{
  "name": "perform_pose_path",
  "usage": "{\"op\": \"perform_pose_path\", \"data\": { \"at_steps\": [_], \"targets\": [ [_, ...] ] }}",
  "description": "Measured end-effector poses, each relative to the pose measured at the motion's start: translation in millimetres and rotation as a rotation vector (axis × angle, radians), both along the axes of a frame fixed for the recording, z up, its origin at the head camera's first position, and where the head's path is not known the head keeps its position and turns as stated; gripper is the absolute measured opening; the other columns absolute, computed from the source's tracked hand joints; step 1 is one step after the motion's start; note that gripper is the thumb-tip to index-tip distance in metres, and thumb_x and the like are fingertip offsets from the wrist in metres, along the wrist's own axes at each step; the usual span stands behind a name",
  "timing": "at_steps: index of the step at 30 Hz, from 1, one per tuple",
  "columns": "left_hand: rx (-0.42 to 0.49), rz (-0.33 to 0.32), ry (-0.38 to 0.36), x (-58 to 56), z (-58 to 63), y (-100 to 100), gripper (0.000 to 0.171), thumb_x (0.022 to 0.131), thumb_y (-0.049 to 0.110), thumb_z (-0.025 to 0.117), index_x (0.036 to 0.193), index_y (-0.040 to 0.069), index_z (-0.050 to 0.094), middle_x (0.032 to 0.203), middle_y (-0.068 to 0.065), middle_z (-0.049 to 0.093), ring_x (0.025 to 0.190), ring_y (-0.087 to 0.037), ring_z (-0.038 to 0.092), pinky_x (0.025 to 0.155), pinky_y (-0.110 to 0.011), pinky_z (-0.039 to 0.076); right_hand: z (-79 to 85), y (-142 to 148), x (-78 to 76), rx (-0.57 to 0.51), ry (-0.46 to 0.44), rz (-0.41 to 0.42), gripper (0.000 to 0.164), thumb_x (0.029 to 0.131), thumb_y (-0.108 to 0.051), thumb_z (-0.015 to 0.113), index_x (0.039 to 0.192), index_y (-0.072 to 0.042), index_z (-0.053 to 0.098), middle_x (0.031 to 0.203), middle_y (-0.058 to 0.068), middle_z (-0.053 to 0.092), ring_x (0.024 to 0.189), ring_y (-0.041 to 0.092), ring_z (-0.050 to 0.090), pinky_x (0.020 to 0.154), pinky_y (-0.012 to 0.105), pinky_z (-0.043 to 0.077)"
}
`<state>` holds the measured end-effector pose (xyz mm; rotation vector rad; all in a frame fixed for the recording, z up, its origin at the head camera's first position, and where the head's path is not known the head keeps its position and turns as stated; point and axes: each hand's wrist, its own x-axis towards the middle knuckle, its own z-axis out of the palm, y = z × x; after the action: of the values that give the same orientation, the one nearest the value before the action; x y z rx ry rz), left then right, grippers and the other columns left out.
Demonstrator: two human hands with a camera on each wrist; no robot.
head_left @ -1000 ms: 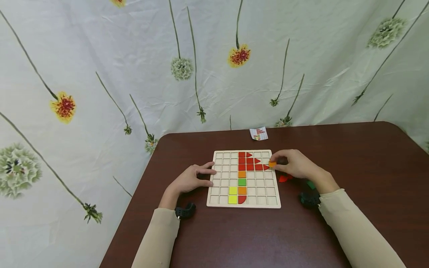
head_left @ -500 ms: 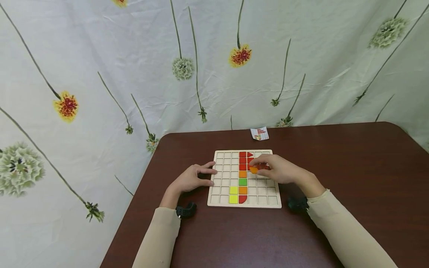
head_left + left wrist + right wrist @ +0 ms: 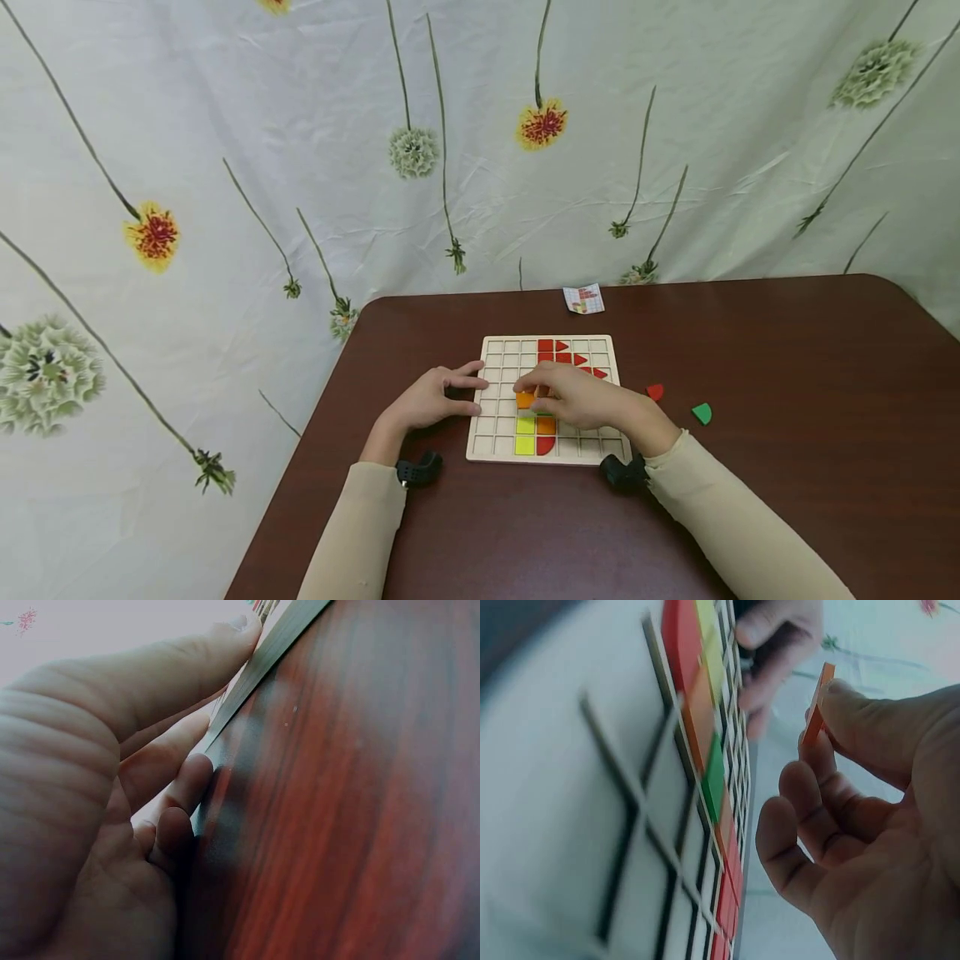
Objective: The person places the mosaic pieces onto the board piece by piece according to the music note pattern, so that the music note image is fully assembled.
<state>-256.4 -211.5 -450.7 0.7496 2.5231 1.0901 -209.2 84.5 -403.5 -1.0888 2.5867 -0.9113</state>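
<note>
My right hand (image 3: 581, 398) pinches an orange square tile (image 3: 525, 401) between thumb and fingers over the white gridded board (image 3: 498, 423). In the right wrist view the tile (image 3: 819, 703) is held edge-on, apart from the grid. Two yellow squares (image 3: 525, 445), an orange square (image 3: 546, 426) and a red quarter-round tile (image 3: 545, 445) lie in the cells just below it. A green tile (image 3: 713, 776) is mostly covered by the hand in the head view. Red squares and triangles (image 3: 581, 360) fill cells toward the far side. My left hand (image 3: 423, 400) touches the board's left edge, thumb and fingers spread.
Right of the board, a red piece (image 3: 656, 392) and a green quarter-round piece (image 3: 702, 413) lie on the dark wooden table (image 3: 787, 375). A small printed card (image 3: 583, 299) with a coloured grid lies near the far edge. Behind hangs a flowered cloth (image 3: 480, 167).
My right hand has carried the orange tile from the board's right edge leftward, to beside the yellow squares. The left hand stays at the left edge.
</note>
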Motion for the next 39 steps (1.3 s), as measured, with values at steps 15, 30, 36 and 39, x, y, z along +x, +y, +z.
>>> {"op": "perform_pose_path", "data": {
  "at_steps": [15,30,36,39],
  "targets": [
    [0.007,-0.021,0.006,-0.7,-1.4,-2.2,0.045,0.089,0.025,0.082,0.133,0.019,0.073,0.161,-0.002,0.046,0.153,-0.03,0.037,0.12,-0.054,0.038,-15.9,-39.1,11.7,0.133,0.072,-0.012,0.024,0.098,-0.018,0.071,0.121,-0.01,0.07,0.104,0.0,0.064,0.094,0.015,0.056,0.087,0.034,0.051],
    [0.008,-0.021,0.014,-2.1,1.7,-1.9,0.046,0.089,0.023,0.083,0.133,0.018,0.072,0.161,-0.003,0.046,0.153,-0.029,0.038,0.12,-0.053,0.037,-19.0,-44.6,13.4,0.09,0.192,-0.039,0.009,0.091,-0.017,0.078,0.099,-0.013,0.077,0.098,0.0,0.069,0.092,0.017,0.062,0.084,0.034,0.053],
    [0.015,-0.025,0.012,-1.2,2.4,-2.0,0.045,0.089,0.024,0.082,0.133,0.018,0.072,0.161,-0.003,0.046,0.153,-0.03,0.037,0.12,-0.054,0.037,-18.9,-41.8,10.4,0.045,0.142,-0.038,0.006,0.093,-0.015,0.077,0.097,-0.013,0.08,0.096,-0.002,0.07,0.089,0.013,0.062,0.082,0.031,0.053],
    [0.016,-0.028,0.006,-1.1,1.1,-2.0,0.046,0.089,0.024,0.082,0.133,0.017,0.072,0.161,-0.004,0.045,0.154,-0.029,0.036,0.12,-0.053,0.037,-18.0,-35.3,9.5,0.018,0.093,-0.045,0.007,0.094,-0.014,0.074,0.097,-0.013,0.08,0.096,-0.004,0.071,0.089,0.011,0.061,0.082,0.03,0.053]
  ]
}}
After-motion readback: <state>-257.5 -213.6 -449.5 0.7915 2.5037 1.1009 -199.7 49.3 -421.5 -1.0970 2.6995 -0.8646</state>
